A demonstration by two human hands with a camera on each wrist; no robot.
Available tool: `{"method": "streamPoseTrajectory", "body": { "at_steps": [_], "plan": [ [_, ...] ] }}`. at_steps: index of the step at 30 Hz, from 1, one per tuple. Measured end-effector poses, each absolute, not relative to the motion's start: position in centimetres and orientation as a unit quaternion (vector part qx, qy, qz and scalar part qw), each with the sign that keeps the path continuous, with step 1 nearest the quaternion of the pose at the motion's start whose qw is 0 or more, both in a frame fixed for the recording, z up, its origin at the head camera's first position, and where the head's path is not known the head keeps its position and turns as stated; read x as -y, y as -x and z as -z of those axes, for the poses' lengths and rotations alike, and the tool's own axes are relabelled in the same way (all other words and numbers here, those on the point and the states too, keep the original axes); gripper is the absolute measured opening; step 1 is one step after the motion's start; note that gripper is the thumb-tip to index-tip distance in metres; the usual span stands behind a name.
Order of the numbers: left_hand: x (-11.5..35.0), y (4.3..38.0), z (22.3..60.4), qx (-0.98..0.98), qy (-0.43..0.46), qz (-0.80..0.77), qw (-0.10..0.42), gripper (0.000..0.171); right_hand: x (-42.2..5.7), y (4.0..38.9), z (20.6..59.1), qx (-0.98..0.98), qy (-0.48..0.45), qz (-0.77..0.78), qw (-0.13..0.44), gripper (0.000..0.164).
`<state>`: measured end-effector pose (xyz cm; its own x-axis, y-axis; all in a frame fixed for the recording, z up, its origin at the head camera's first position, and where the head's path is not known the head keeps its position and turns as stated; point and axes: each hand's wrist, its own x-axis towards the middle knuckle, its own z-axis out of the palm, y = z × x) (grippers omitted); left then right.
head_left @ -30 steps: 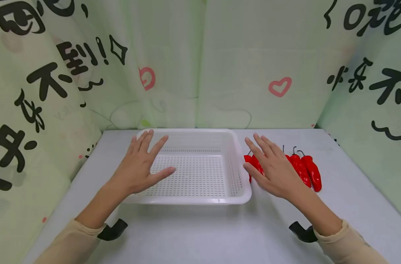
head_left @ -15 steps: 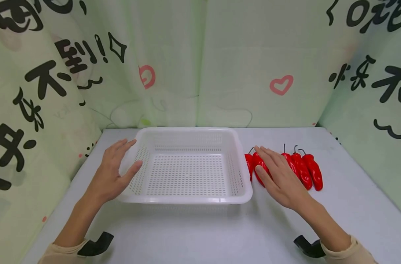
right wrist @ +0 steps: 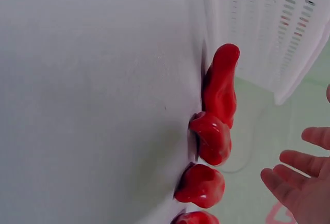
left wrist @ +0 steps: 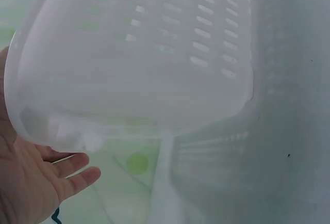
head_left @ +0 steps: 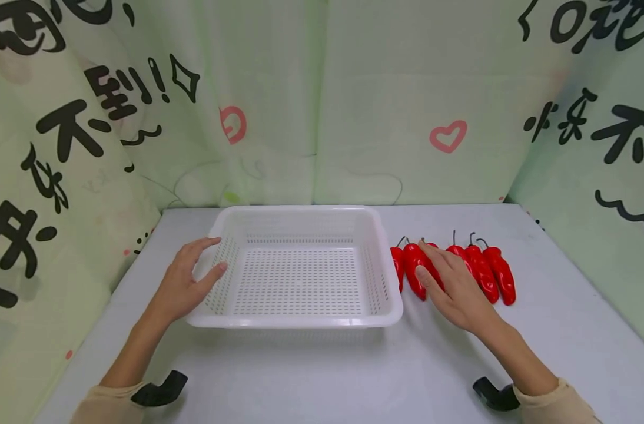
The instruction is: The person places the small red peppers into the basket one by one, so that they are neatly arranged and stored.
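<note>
A white perforated plastic basket (head_left: 295, 322) sits on the table. At its left rim is my left hand (head_left: 180, 290), thumb and fingers spread apart, fingertips right at the edge. From the left wrist camera, its fingers (left wrist: 77, 180) look extended beyond the basket's corner. To the right of the basket, several shiny red chili peppers (head_left: 414, 272) with dark stems lie in a row. My right hand (head_left: 457, 294) is over the middle of that row, covering part of it. In the right wrist view its fingers (right wrist: 301, 161) are straight and apart from the peppers (right wrist: 221, 87), holding nothing.
A white tabletop (head_left: 311, 377) carries everything. Pale green curtains (head_left: 375, 100) with black lettering and pink hearts enclose the back and both sides. A black curved piece (head_left: 160, 388) sits at the left cuff, and a similar black piece (head_left: 495, 393) at the right.
My left hand has drawn left from over the basket to its left rim. The right hand has shifted slightly right and toward me, uncovering more of the left peppers.
</note>
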<state>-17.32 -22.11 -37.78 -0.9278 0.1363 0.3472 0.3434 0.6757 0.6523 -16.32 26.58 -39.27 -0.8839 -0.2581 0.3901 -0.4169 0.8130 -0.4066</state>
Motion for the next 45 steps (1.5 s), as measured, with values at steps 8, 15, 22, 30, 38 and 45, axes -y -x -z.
{"method": "streamPoseTrajectory", "body": {
  "at_steps": [8,15,22,30,38,45],
  "plan": [
    [22.5,17.9,37.7,0.907,0.089,0.396,0.113,0.052,-26.8,17.0,39.9,0.948,-0.150,-0.251,0.122,0.067],
    [22.7,18.2,37.9,0.909,0.083,0.396,0.094,0.052,-26.8,17.9,40.9,0.951,-0.143,-0.247,0.118,0.067],
    [23.1,18.5,38.3,0.907,0.086,0.405,0.081,0.048,-26.6,18.5,41.3,0.957,-0.129,-0.238,0.104,0.067],
    [24.0,19.0,38.9,0.891,0.098,0.437,0.072,0.047,-26.5,19.1,41.6,0.962,-0.117,-0.226,0.095,0.064],
    [24.5,19.1,39.3,0.871,0.108,0.477,0.032,0.052,-26.4,19.3,41.5,0.966,-0.097,-0.224,0.084,0.065],
    [24.6,19.1,39.4,0.866,0.104,0.487,0.037,0.053,-26.5,19.3,41.4,0.965,-0.078,-0.238,0.076,0.065]
  ]
}}
